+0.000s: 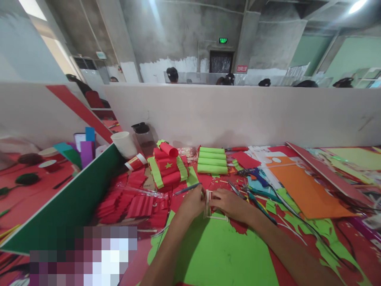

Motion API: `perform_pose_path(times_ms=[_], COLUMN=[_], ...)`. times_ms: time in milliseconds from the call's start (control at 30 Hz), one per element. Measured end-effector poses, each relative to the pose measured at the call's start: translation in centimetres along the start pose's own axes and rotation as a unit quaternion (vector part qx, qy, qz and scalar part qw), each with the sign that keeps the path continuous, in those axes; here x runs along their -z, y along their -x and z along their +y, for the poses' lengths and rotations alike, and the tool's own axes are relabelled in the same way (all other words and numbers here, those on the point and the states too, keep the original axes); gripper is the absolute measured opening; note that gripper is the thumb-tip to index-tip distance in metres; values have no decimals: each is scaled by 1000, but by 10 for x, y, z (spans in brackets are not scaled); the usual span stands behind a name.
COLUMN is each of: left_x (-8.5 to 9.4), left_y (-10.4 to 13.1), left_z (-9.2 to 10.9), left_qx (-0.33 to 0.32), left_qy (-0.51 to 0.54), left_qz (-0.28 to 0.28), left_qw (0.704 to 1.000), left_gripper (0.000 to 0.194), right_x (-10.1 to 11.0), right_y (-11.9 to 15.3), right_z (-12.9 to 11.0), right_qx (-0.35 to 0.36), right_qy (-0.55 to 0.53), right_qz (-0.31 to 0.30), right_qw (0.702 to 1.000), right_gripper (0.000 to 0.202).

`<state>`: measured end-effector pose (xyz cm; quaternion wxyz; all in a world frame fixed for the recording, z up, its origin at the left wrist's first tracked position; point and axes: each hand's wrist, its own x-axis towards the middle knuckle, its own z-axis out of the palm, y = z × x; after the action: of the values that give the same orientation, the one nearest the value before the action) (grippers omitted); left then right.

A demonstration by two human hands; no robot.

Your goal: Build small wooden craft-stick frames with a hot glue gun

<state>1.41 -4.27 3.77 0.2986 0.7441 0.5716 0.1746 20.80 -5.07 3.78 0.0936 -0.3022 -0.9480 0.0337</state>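
Observation:
Both hands meet near the middle of the table, over a small frame of thin pale sticks (217, 217) at the far edge of a green sheet (226, 252). My left hand (195, 201) is closed at the frame's left side, with a dark pen (187, 189) beside its fingers. Bent over the frame's right side, my right hand (226, 201) has its fingers curled together on the sticks. What lies between the fingertips is too small to tell. Just beyond the hands are a red paper model with a yellow star (168, 165) and a green rolled-paper piece (212, 161).
Pliers (256, 174), scissors (236, 189) and green scraps (324, 234) lie to the right, near orange paper (300, 186). Folded red paper (119, 202), a white cup (124, 143) and a green divider (68, 194) are at left. Behind stands a white partition (190, 115).

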Motion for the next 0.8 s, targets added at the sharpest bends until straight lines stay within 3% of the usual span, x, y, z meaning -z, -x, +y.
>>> perform_pose_path(times_ms=[400, 567, 700, 800], left_x=[-8, -11, -6, 3], left_y=[3, -1, 0, 2], left_z=[10, 6, 1, 1], left_qx=[8, 27, 15, 14], left_qy=[-145, -182, -173, -103], left_qz=[14, 20, 44, 50], left_qw=[989, 983, 984, 993], left_gripper=[25, 19, 14, 9], right_x=[0, -4, 3, 12], right_y=[-1, -2, 1, 5], right_z=[1, 5, 6, 6], right_qx=[13, 22, 1, -44], right_qy=[34, 59, 25, -56], right_qz=[8, 16, 51, 93], right_qw=[999, 998, 998, 993], right_gripper=[19, 20, 16, 17])
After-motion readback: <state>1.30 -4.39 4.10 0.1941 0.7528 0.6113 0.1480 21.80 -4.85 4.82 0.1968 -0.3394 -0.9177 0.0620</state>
